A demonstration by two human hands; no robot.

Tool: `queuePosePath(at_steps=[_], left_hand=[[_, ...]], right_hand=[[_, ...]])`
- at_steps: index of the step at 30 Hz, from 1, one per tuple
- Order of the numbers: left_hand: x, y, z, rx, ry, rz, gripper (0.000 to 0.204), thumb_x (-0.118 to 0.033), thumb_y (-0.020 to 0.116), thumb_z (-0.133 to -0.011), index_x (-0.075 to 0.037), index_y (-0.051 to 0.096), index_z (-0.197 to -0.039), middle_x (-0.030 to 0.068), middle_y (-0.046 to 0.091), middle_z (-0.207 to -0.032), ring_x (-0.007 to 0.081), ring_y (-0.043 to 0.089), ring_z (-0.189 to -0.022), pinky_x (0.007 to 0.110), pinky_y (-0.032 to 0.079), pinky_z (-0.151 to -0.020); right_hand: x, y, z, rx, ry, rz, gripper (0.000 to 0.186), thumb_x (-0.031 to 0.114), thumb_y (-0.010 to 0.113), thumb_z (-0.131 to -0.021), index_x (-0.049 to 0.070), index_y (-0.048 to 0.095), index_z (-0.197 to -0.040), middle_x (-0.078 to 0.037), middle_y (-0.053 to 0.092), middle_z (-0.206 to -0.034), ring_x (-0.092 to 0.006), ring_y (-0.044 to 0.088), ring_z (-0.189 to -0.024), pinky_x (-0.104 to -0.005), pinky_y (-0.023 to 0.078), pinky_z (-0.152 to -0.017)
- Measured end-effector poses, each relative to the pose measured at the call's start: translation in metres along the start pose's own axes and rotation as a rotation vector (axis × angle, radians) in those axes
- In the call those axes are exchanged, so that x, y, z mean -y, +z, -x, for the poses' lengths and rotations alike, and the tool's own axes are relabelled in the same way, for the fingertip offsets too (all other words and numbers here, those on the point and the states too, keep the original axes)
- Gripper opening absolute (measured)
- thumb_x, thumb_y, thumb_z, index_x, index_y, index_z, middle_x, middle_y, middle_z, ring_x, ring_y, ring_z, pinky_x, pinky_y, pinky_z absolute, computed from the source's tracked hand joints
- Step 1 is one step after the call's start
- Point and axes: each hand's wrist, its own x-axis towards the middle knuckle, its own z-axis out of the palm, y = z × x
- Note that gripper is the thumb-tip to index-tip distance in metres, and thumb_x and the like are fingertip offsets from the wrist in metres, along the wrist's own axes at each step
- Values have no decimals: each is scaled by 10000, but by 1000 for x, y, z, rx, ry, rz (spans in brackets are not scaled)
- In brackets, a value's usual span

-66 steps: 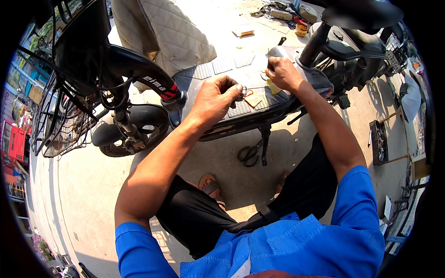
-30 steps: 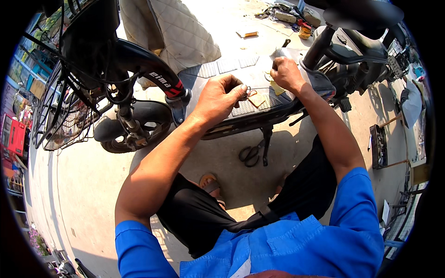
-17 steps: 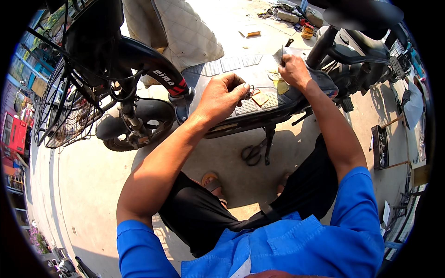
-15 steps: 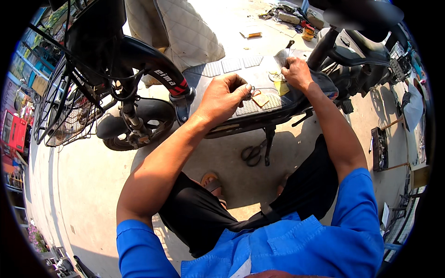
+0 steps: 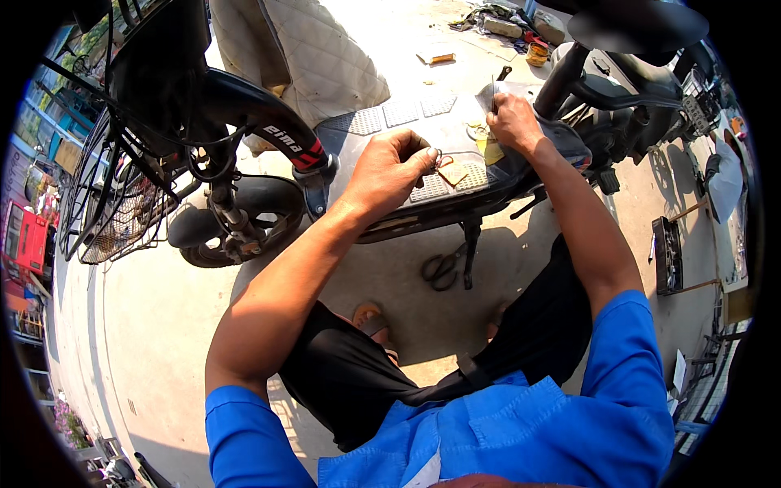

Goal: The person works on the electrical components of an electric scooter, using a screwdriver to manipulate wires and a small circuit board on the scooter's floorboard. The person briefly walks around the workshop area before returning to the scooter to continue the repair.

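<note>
A black electric scooter stands in front of me, its ribbed grey footboard (image 5: 382, 122) under both hands. My left hand (image 5: 389, 169) is closed, thumb and fingers pinching a small metal loop (image 5: 437, 154) just above the board. My right hand (image 5: 511, 122) is farther back near the seat post (image 5: 561, 77), gripping a thin grey strip (image 5: 486, 94) that sticks up from the fist. Between the hands, small tan and yellow scraps (image 5: 457, 172) lie on the footboard.
Scissors (image 5: 439, 267) lie on the concrete beside the kickstand (image 5: 469, 252). The front wheel (image 5: 236, 224) and a wire basket (image 5: 110, 220) are at left. A quilted cover (image 5: 313, 57) hangs at the back. A black tool tray (image 5: 669, 254) sits at right, and assorted tools and small items (image 5: 521, 28) lie on the ground at the far back.
My right hand has moved back and to the right, away from my left hand, toward the seat post. My left hand has kept its pinch in the same spot.
</note>
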Motion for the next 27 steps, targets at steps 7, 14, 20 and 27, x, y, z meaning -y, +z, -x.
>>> queuePosePath(at_steps=[7,14,20,27], left_hand=[[-1,-2,2,-8,-12,33,153,-113,643,-953,33,637,-906,19,628,-752,69,555,-655,234,472,-604],[-1,-4,3,-10,-8,51,157,-113,643,-949,38,638,-906,21,631,-762,70,556,-655,232,472,-607],[-2,-1,3,4,18,10,158,-113,642,-950,40,637,-912,23,626,-769,76,555,-657,238,471,-608],[-4,-4,6,-6,4,27,158,-111,644,-949,42,633,-911,19,614,-758,75,550,-654,241,465,-606]], right_hand=[[12,-4,-2,139,2,-47,216,158,660,-760,-47,665,-829,-280,662,-826,-425,664,-844,-480,537,-811],[10,-5,0,186,151,-136,237,138,594,-818,-80,613,-910,-256,685,-819,-366,706,-773,-417,575,-744],[4,-3,-2,244,561,-649,209,72,551,-842,-115,620,-904,-200,711,-804,-251,729,-687,-338,595,-621],[-28,11,4,-31,-239,191,235,150,560,-796,-59,640,-865,-264,676,-830,-383,682,-781,-468,556,-744]])
